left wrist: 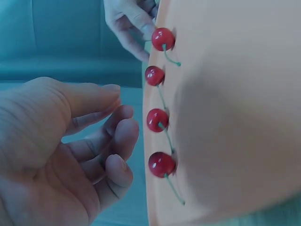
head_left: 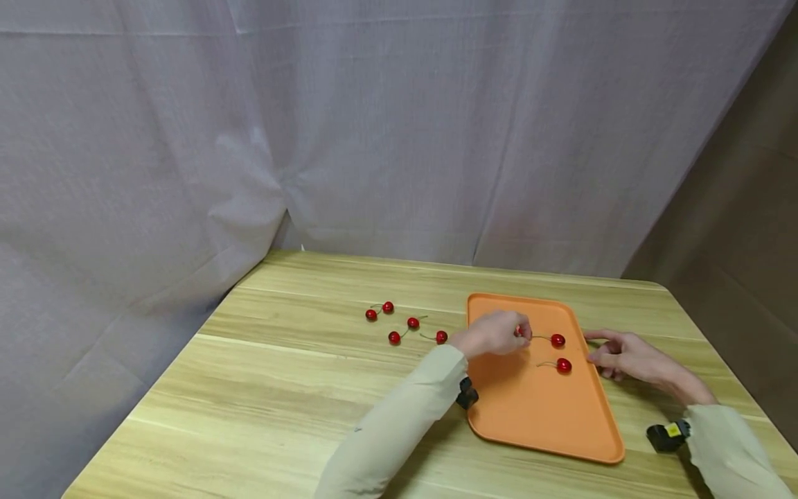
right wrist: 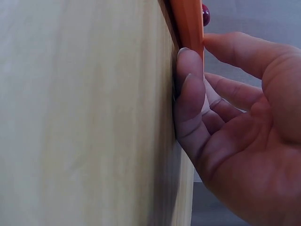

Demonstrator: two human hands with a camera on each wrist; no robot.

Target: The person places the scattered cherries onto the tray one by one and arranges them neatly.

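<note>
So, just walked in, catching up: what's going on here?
A person is handling cherries at a wooden table. The left hand hovers over the orange tray, loosely curled and holding nothing, beside four cherries lying on it. The right hand touches the tray's right edge. Five more cherries lie on the table left of the tray.

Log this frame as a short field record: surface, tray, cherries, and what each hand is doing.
surface: wooden table, grey curtain behind
tray: orange tray on the table's right part
cherries on tray: four in the left wrist view, e.g.
cherries on table: five, left of the tray, e.g.
left hand: left hand over the tray, fingers loosely curled, holding nothing
right hand: right hand touches the tray's right edge
</note>
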